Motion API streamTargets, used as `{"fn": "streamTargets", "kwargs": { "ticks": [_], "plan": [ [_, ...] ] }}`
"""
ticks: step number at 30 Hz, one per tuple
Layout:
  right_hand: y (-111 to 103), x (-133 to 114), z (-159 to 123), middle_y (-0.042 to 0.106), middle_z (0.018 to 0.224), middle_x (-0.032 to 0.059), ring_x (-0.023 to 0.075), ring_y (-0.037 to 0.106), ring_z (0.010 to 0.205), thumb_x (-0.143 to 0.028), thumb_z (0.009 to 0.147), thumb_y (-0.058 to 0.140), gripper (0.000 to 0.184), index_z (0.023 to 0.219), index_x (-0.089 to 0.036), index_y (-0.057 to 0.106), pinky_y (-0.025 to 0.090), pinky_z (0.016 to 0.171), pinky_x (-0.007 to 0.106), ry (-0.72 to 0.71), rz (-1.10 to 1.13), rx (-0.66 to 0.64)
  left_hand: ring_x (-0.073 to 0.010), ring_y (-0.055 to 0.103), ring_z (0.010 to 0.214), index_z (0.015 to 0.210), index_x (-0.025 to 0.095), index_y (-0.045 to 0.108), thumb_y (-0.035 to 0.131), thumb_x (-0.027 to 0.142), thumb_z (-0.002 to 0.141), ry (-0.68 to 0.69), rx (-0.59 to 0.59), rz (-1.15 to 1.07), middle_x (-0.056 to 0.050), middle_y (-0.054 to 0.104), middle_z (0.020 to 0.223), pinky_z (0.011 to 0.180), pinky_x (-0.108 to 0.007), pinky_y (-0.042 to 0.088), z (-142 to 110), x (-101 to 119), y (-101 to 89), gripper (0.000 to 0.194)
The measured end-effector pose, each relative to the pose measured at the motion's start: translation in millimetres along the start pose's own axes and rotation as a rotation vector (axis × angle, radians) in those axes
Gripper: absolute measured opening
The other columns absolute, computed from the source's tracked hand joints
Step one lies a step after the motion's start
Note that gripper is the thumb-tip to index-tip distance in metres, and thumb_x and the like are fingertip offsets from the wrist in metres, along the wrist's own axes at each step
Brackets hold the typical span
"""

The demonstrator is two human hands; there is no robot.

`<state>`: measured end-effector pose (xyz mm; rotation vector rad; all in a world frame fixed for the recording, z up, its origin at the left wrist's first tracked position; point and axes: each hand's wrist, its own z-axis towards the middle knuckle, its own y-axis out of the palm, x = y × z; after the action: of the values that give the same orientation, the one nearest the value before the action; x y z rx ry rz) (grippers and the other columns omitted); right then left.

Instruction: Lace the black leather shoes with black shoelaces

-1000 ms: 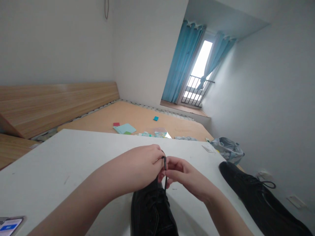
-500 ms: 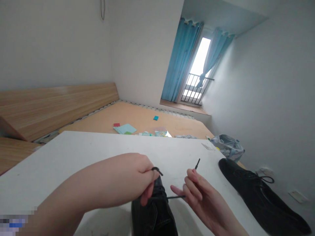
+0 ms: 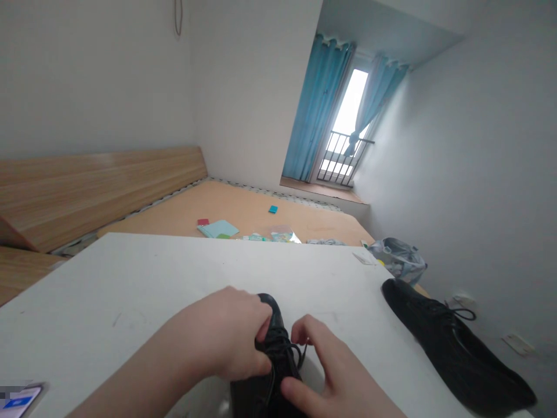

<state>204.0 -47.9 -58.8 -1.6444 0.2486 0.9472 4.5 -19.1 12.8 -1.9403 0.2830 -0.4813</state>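
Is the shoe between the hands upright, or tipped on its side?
Upright: the black lace-up shoe shows laces facing up, between left hand and right hand.

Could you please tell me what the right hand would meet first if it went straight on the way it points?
Probably the laces of the near shoe: the right hand points across toward them, its index fingertip close by. Depth is unclear, so it may be touching one.

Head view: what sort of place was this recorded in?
Probably a bedroom: there is what looks like a broad bed with a wooden headboard, and blue curtains at the window.
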Motion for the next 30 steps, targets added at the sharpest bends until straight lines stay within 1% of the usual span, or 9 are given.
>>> {"fn": "streamTargets", "kwargs": {
  "ticks": [3,7,10,15,18,22,26,28,30],
  "plan": [
    [18,0,6,0.057,0.073,0.0014,0.0194,0.052,0.069,-0.025,0.074,0.057,0.007,0.075,-0.021,0.051,0.038,0.062,0.029,0.055,-0.049,0.027,-0.0311,0.069,0.074,0.08,0.023,0.07,0.061,0.027,0.073,0.051,-0.104,0.004,-0.007,0.075,0.081,0.054,-0.033,0.041,5,7,4.3,0.013],
    [40,19,1,0.054,0.06,0.0001,0.0167,0.05,0.058,-0.031,0.086,0.043,0.024,0.066,-0.021,0.052,0.036,0.057,0.027,0.064,0.052,0.258,-0.0298,0.068,0.074,0.076,0.021,0.069,0.051,0.019,0.079,0.09,0.036,0.056,-0.01,0.075,0.082,0.053,-0.033,0.034,12,14,14.3,0.018],
    [49,33,-12,0.061,0.064,0.0026,0.0188,0.056,0.064,-0.048,0.093,0.039,0.041,0.068,-0.022,0.058,0.042,0.062,0.027,0.122,0.154,0.427,-0.0255,0.065,0.072,0.077,0.024,0.063,0.05,0.025,0.082,0.137,0.124,-0.054,-0.005,0.072,0.079,0.052,-0.031,0.03,18,13,20.4,0.014],
    [48,44,-28,0.07,0.094,0.0086,0.0261,0.061,0.091,-0.073,0.08,0.049,0.056,0.084,-0.021,0.068,0.048,0.08,0.031,0.339,0.296,0.574,-0.0204,0.06,0.069,0.07,0.024,0.055,0.05,0.03,0.079,0.127,0.087,-0.221,-0.001,0.067,0.074,0.052,-0.029,0.029,33,12,23.6,0.012],
    [32,37,-28,0.069,0.099,0.0067,0.0252,0.06,0.095,-0.074,0.076,0.054,0.057,0.093,-0.022,0.068,0.047,0.083,0.031,0.373,0.431,0.441,-0.0195,0.057,0.07,0.068,0.023,0.051,0.047,0.035,0.081,0.126,0.033,-0.297,0.0,0.064,0.074,0.055,-0.029,0.032,39,11,21.8,0.019],
    [-1,21,-21,0.056,0.068,0.0006,0.0183,0.054,0.074,-0.068,0.084,0.05,0.052,0.064,-0.02,0.056,0.044,0.075,0.029,0.28,0.596,0.162,-0.0178,0.055,0.068,0.065,0.022,0.046,0.042,0.041,0.085,0.145,0.006,-0.352,0.001,0.06,0.07,0.057,-0.028,0.033,40,10,17.7,0.028],
    [-24,20,-17,0.04,0.055,-0.0052,0.0105,0.036,0.052,-0.055,0.086,0.052,0.046,0.057,-0.02,0.044,0.034,0.056,0.025,0.307,0.867,0.016,-0.016,0.055,0.063,0.067,0.022,0.049,0.042,0.038,0.085,0.185,-0.082,-0.401,0.003,0.063,0.069,0.056,-0.027,0.035,37,7,15.4,0.026],
    [-28,26,-18,0.032,0.053,-0.0075,0.0088,0.025,0.048,-0.052,0.086,0.052,0.044,0.057,-0.02,0.042,0.022,0.048,0.024,0.353,0.859,-0.005,-0.0155,0.056,0.063,0.067,0.022,0.05,0.043,0.033,0.084,0.202,-0.115,-0.383,0.003,0.065,0.07,0.057,-0.027,0.037,36,4,15.9,0.021],
    [-27,33,-21,0.029,0.053,-0.0074,0.0096,0.023,0.05,-0.05,0.086,0.05,0.044,0.055,-0.02,0.04,0.019,0.049,0.025,0.358,0.66,0.007,-0.0149,0.055,0.061,0.067,0.022,0.049,0.044,0.03,0.082,0.204,-0.158,-0.352,0.003,0.066,0.069,0.056,-0.026,0.037,37,0,17.4,0.018]
  ]
}}
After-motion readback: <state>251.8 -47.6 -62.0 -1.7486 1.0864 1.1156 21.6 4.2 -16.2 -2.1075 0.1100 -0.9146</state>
